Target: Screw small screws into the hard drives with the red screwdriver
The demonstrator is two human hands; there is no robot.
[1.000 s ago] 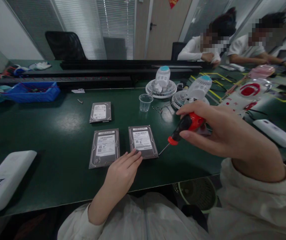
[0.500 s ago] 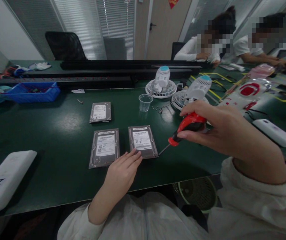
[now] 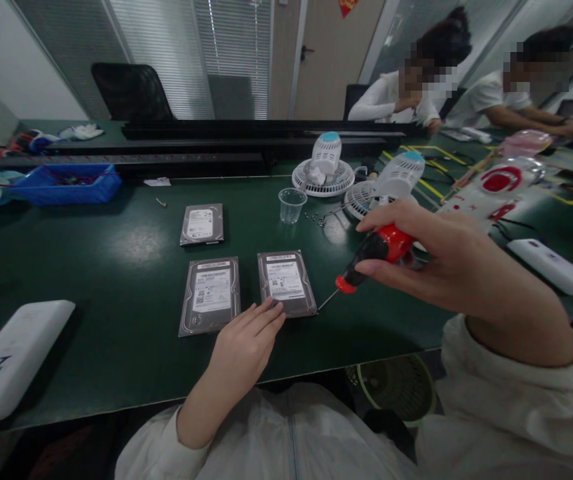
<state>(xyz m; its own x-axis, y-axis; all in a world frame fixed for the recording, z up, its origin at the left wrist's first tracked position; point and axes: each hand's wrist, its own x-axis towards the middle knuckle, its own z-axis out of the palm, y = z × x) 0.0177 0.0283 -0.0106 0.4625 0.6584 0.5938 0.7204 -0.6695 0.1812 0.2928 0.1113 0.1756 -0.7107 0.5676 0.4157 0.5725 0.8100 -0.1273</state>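
Three hard drives [image 3: 286,277] lie on a green table [image 3: 111,307], blinds [image 3: 239,40] beyond.

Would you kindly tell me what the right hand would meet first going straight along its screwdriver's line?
Most likely the near right corner of the hard drive under the left hand; the tip of the screwdriver seems right at it, though contact is unclear.

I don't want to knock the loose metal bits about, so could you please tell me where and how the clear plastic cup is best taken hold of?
I'd lightly pinch the cup by its side wall, just below the rim, coming from the left: it stands upright and widens toward the top, while small metal pieces lie to its right.
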